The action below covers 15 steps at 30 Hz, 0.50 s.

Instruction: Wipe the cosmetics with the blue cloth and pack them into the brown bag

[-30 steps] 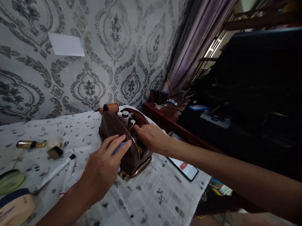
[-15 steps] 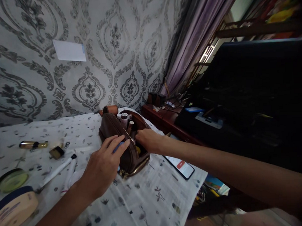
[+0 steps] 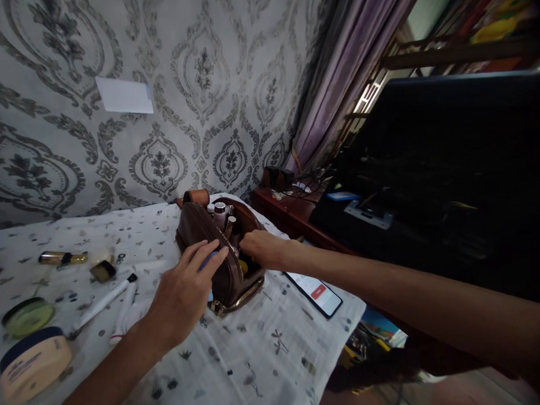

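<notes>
A brown leather-look zip bag stands open on the patterned white cloth, holding several small bottles and tubes, among them a white-capped bottle. My left hand is against the bag's near left side, its fingers curved over the unzipped edge. Something blue shows beneath those fingers; its kind is unclear. Reaching in from the right, my right hand is inside the opening with fingers curled. Its fingertips are hidden, so whatever they grip cannot be seen. A yellow item lies just below it in the bag.
Left of the bag lie a gold tube, a white pen-like stick, a green-yellow round jar and a peach tub with a dark lid. A lit phone lies at the cloth's right edge. A patterned wall rises behind.
The view has shifted slightly, so everything on the cloth sits a little differently in frame. Both hands keep nearly the same places at the bag.
</notes>
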Available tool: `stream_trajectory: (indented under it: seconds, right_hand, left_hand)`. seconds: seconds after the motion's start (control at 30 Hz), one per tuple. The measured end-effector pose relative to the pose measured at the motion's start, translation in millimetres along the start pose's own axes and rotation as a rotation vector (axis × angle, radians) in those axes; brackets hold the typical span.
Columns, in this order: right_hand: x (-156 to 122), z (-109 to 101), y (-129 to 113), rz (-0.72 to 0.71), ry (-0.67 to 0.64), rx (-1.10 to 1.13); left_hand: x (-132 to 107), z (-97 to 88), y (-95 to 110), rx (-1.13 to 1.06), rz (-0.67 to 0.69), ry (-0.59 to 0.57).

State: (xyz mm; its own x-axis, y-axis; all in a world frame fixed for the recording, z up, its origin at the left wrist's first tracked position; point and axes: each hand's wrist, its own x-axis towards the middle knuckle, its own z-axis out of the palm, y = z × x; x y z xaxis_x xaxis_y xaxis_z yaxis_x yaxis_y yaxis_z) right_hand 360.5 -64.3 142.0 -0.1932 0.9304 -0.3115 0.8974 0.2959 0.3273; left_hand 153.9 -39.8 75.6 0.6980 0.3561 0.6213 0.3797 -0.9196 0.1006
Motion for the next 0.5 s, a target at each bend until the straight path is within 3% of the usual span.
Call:
stream_trajectory:
  seconds: [0.23,0.37,0.5]
  right_hand:
    - [-29.5,3.5,2.4,-0.232,0.076,-0.224]
    - [-55.8,9.1,5.3,-0.189,0.172,-0.123]
    - [-63.5,19.1,9.9,-0.189,0.223,-0.054]
  left_hand:
    - [-3.5,-1.0,3.1,0.060,-0.023,-0.025]
    - [-4.7,-1.1,2.2,0.090,-0.018,-0.044]
    - [-5.3,-0.5,-0.3,0.113,0.010,-0.039]
